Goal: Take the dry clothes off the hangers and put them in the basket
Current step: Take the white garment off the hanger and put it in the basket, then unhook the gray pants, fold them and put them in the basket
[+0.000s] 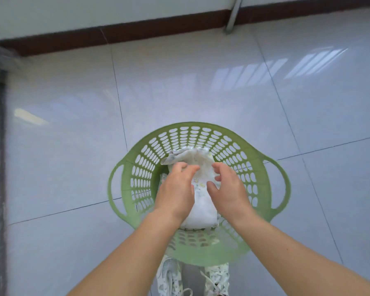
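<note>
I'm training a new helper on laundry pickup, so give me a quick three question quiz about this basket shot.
1. True or false: the green basket stands on the tiled floor.
2. Where does the white floral garment lie? A) on the floor B) inside the basket C) on a hanger
3. Fill in: both the left hand and the right hand reach over the ____.

Key: 1 true. 2 B. 3 garment; whether either hand has a grip on it cannot be told.
</note>
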`<state>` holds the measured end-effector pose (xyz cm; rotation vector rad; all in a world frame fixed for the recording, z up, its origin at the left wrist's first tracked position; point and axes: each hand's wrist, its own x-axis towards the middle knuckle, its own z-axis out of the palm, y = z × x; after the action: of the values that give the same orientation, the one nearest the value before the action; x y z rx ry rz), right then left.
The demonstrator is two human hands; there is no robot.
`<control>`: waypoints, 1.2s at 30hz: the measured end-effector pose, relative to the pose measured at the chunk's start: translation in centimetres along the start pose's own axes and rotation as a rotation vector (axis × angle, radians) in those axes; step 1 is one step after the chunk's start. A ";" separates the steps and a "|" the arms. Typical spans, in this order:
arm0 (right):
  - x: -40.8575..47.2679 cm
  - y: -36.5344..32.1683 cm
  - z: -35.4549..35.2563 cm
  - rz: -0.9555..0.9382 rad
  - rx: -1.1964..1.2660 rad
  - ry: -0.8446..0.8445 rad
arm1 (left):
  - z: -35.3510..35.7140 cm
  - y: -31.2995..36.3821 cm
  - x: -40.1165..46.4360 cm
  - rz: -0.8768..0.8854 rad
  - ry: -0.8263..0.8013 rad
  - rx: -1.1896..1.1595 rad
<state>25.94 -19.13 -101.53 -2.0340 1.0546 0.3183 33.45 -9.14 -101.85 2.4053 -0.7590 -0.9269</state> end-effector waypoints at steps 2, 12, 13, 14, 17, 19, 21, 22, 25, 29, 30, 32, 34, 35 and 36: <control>-3.4 -3.2 -2.5 -0.039 0.075 0.061 | -3.6 2.8 -2.5 0.064 0.085 -0.060; -19.5 -16.9 -15.3 -0.217 0.378 0.292 | -19.5 14.9 -16.2 0.278 0.345 -0.213; -21.2 -17.9 -16.6 -0.239 0.401 0.310 | -20.9 16.2 -17.6 0.300 0.375 -0.218; -22.4 -18.6 -17.3 -0.257 0.408 0.321 | -21.8 17.1 -18.6 0.319 0.390 -0.211; -26.7 -20.7 -20.4 -0.341 0.417 0.371 | -25.1 20.4 -22.2 0.401 0.499 -0.159; -29.0 -21.9 -22.1 -0.392 0.428 0.389 | -26.8 22.4 -24.1 0.440 0.564 -0.144; -32.0 -23.1 -24.2 -0.459 0.444 0.400 | -28.7 24.6 -26.8 0.473 0.630 -0.133; -32.7 -23.5 -24.6 -0.477 0.453 0.394 | -29.4 25.2 -27.5 0.480 0.646 -0.133; -36.5 -25.0 -26.6 -0.581 0.455 0.378 | -31.3 27.5 -30.9 0.509 0.728 -0.164; -40.9 -26.8 -29.0 -0.730 0.442 0.376 | -33.6 29.8 -35.6 0.550 0.843 -0.208; -42.1 -27.3 -29.7 -0.760 0.433 0.387 | -34.3 30.3 -36.8 0.577 0.878 -0.203; -43.8 -28.1 -31.0 -0.816 0.414 0.422 | -35.5 31.2 -38.5 0.628 0.954 -0.192; -45.2 -28.8 -32.5 -0.873 0.387 0.473 | -36.8 32.1 -39.8 0.661 1.028 -0.166; -46.1 -29.1 -33.3 -0.899 0.374 0.509 | -37.5 32.5 -40.4 0.674 1.055 -0.161; -47.0 -29.6 -34.5 -0.931 0.357 0.561 | -38.6 33.3 -41.1 0.706 1.083 -0.155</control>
<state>15.03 -8.62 -37.89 -2.0716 0.3120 -0.8918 24.28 -0.04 -37.64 1.8364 -0.8921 0.5495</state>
